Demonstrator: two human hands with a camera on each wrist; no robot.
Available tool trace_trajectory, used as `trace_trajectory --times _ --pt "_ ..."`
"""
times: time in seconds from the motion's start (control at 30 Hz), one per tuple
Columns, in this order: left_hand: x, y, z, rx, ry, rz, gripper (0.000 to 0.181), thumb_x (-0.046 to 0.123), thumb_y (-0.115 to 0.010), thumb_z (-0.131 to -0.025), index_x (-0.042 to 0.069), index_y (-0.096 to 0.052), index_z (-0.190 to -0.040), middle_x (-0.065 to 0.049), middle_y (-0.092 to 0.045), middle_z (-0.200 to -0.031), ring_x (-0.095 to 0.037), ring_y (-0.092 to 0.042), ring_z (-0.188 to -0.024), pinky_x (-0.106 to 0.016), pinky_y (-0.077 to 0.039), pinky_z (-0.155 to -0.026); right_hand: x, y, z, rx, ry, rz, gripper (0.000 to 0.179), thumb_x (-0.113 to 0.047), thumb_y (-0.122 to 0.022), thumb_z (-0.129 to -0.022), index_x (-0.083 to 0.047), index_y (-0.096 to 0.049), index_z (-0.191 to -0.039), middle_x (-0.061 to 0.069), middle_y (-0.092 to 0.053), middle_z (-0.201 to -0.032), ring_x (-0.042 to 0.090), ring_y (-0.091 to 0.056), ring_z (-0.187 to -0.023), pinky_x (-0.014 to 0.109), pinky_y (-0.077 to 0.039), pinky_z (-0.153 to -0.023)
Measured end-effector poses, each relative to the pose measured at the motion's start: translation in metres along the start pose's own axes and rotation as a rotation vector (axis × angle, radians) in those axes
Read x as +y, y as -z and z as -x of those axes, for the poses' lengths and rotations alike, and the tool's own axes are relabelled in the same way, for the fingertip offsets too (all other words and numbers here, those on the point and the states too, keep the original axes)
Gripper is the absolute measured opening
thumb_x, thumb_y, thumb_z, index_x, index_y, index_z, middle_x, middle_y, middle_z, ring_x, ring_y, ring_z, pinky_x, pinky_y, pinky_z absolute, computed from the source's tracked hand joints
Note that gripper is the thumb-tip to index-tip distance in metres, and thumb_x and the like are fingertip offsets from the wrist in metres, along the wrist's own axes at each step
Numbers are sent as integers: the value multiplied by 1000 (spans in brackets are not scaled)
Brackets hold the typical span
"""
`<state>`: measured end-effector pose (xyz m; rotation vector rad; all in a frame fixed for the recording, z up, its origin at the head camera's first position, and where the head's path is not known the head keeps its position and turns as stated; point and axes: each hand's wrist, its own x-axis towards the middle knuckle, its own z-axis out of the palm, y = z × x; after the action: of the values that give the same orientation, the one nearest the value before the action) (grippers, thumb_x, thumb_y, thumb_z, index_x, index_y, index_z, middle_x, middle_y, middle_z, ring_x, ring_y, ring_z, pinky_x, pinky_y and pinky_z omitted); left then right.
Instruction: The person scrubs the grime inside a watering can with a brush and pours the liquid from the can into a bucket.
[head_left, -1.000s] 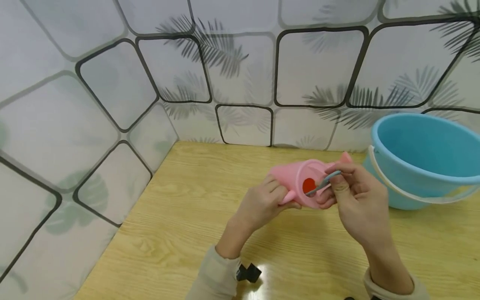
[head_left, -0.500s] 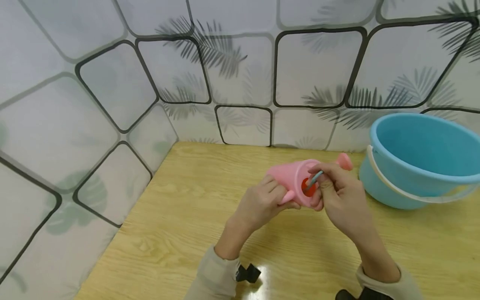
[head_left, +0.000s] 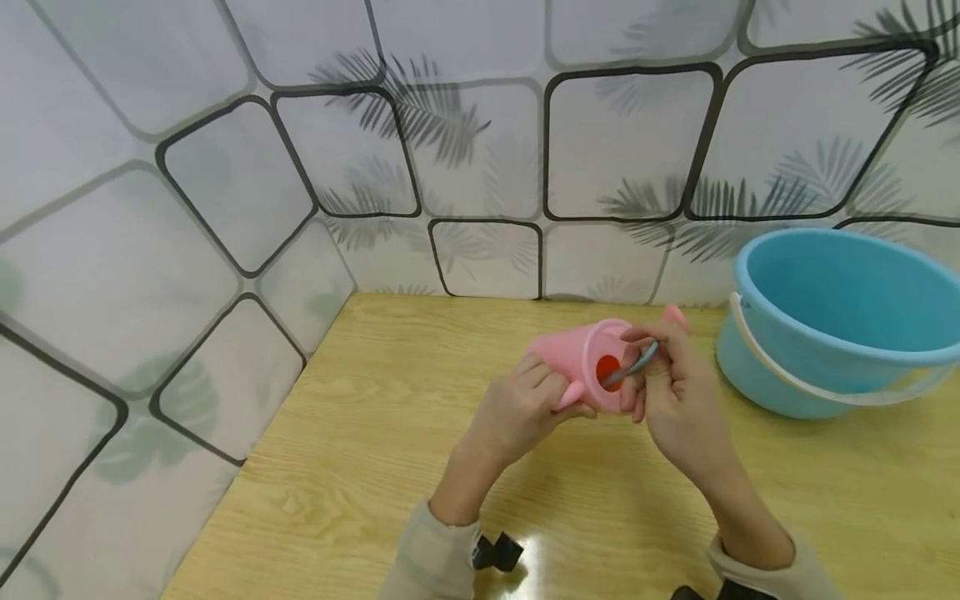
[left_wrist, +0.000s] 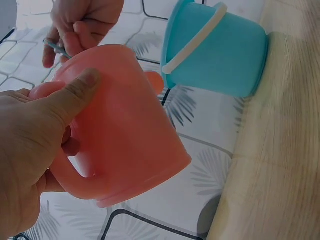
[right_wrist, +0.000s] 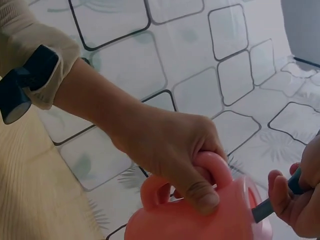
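A pink watering can is tipped on its side above the table, its wide mouth facing right toward the right hand. My left hand grips it by the handle, the thumb lying along the can's body in the left wrist view. Inside the mouth shows a round red patch. My right hand pinches a slim blue-grey tool, whose lower end reaches into the mouth. In the right wrist view the tool is a narrow bar; its kind is unclear. Behind the right hand, the pink spout head pokes out.
A light blue bucket with a white handle stands on the right, close to the back wall. The wooden table meets patterned walls at the back and left. Black wrist mounts sit at the cuffs.
My right hand has moved left, closer to the can, and the tool's angle has shifted slightly. My left hand keeps its grip on the handle, and the can has barely moved.
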<state>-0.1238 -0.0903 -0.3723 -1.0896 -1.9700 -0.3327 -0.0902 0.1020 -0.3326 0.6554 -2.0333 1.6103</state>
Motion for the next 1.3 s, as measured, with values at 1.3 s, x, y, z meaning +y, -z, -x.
trace_trajectory --times 1.3 --pt "5 -5 -2 49 13 62 46 37 -84 -74 11 -46 -68 2 -46 -63 -12 -49 -65 -14 -41 -57 -4 -12 6 14 394 599 66 6 -53 -98 6 -19 -154 22 -57 -92 25 -48 -71 33 -43 -56"
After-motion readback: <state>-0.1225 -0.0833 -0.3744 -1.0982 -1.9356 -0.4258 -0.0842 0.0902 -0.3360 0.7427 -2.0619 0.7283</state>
